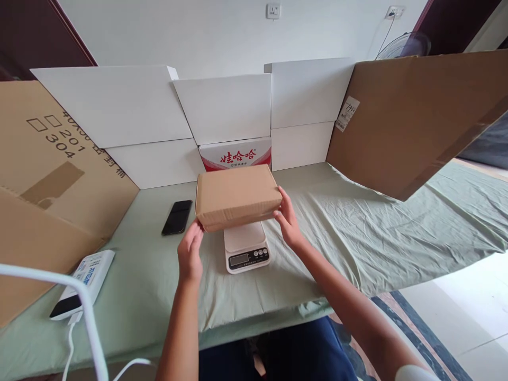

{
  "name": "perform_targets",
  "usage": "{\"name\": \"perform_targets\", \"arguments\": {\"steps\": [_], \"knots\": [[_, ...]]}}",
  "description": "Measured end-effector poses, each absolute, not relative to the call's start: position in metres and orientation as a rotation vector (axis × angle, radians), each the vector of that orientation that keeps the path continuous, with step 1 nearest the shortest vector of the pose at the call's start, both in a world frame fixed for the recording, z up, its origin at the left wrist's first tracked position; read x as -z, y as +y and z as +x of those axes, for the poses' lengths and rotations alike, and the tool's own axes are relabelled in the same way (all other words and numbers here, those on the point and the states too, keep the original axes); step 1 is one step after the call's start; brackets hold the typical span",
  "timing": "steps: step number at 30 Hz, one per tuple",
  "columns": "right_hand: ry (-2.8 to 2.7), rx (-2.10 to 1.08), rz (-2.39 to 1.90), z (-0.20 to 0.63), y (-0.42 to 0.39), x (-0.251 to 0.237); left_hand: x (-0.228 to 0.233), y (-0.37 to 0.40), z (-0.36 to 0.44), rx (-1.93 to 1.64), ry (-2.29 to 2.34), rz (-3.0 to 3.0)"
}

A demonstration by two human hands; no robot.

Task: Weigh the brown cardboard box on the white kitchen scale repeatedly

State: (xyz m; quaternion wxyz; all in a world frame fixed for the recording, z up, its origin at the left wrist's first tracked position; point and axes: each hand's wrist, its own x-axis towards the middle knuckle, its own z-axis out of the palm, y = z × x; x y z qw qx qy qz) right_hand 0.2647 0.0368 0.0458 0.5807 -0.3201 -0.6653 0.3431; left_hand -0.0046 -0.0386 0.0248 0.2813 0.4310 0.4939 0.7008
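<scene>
Crosswise, both hands (pixel 190 254) (pixel 289 222) hold the box (pixel 237 196) over the scale (pixel 246 246).

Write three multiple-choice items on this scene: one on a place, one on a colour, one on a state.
1. Where is the phone?
A. left of the scale
B. on the box
C. on the floor

2. What colour is the table cloth?
A. red
B. pale green
C. black

3. How is the brown box held?
A. by one hand
B. by both hands at its ends
C. by no hand

Answers:
1 A: the phone lies flat on the cloth left of the scale.
2 B: the cloth is pale green throughout.
3 B: the left hand and right hand touch opposite ends, the box above the scale.
</scene>
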Motion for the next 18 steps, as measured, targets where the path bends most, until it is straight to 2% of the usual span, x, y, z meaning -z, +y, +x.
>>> {"name": "perform_targets", "arguments": {"steps": [3,7,12,18], "knots": [[-1.546,-0.803,-0.725,0.252,0.074,-0.045,-0.034,0.01,-0.013,-1.854,1.288,1.147],[-1.513,-0.859,-0.794,0.235,0.111,-0.023,-0.013,0.055,-0.019,-1.791,1.325,0.979],[-1.483,-0.934,-0.804,0.229,0.121,-0.006,0.012,0.064,-0.02,-1.766,1.341,0.945],[-1.45,-1.042,-0.758,0.228,0.123,-0.005,0.011,0.065,-0.017,-1.777,1.333,0.899]]}}
